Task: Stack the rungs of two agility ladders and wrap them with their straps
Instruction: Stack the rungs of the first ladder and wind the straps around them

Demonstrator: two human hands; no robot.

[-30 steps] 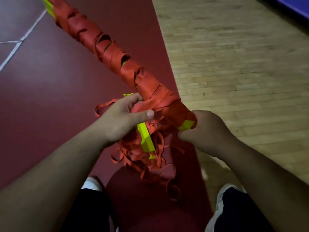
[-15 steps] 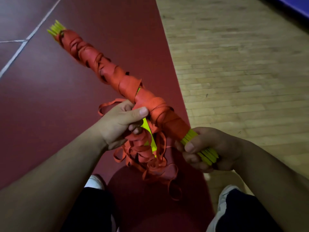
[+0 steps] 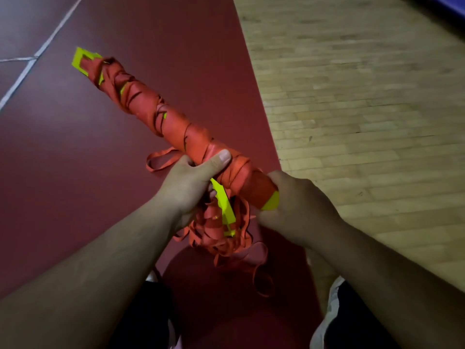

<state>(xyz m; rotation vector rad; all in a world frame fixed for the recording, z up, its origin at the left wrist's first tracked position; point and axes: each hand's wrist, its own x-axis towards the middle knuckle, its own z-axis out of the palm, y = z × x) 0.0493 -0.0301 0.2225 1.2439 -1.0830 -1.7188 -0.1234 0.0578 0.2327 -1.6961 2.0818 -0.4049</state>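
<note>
1. Rung bundle (image 3: 173,127): held in mid-air at frame centre, with its long axis running from the hands out toward 11 o'clock. Yellow-green rung tips poke out at the far end.
2. Left hand (image 3: 186,187): grasps the bundle near its close end, thumb laid across the top wraps. Right hand (image 3: 294,205): at 3 o'clock of the left, closed over the bundle's close end. Its fingers are mostly hidden.
3. Loose straps (image 3: 221,238): hang in a tangle at 6 o'clock under the grip. A stray rung (image 3: 224,205) sits tilted among them, not flush with the stack.
4. Step in hand, as I read it: winding on the remaining strap. Pin the last turn under the thumb and lay the stray rung flat against the stack first. Draw one loop at a time from the tangle and overlap each turn under steady tension.
5. Materials: the straps are flat, thin, limp orange bands that twist easily. The wraps are uneven, with slits showing yellow. The rungs are stiff, flat slats.
6. Around: red court surface (image 3: 75,185) beneath, white line (image 3: 37,54) at 10 o'clock, wooden floor (image 3: 364,109) from 1 to 3 o'clock.
</note>
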